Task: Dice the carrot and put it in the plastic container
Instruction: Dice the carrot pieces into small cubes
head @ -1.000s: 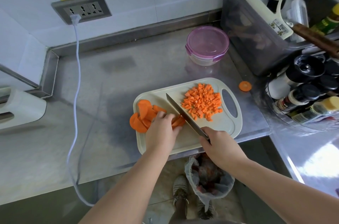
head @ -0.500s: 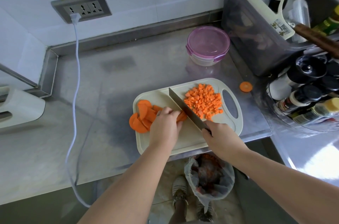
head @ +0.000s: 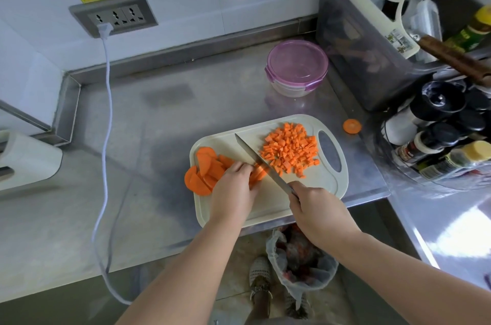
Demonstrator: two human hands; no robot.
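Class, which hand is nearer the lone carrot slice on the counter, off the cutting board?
Right. The right hand, gripping the knife, is left of the lone carrot slice, nearer the person; the left hand is farther left, holding carrot pieces.

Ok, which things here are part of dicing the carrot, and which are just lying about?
In the job: left hand holding the orange carrot slices; right hand gripping the steel kitchen knife; heap of diced carrot; pale plastic cutting board; round clear container with purple lid.
Lying about: stray carrot round on the counter; white power cable; dark grey storage bin; dark-capped seasoning bottles.
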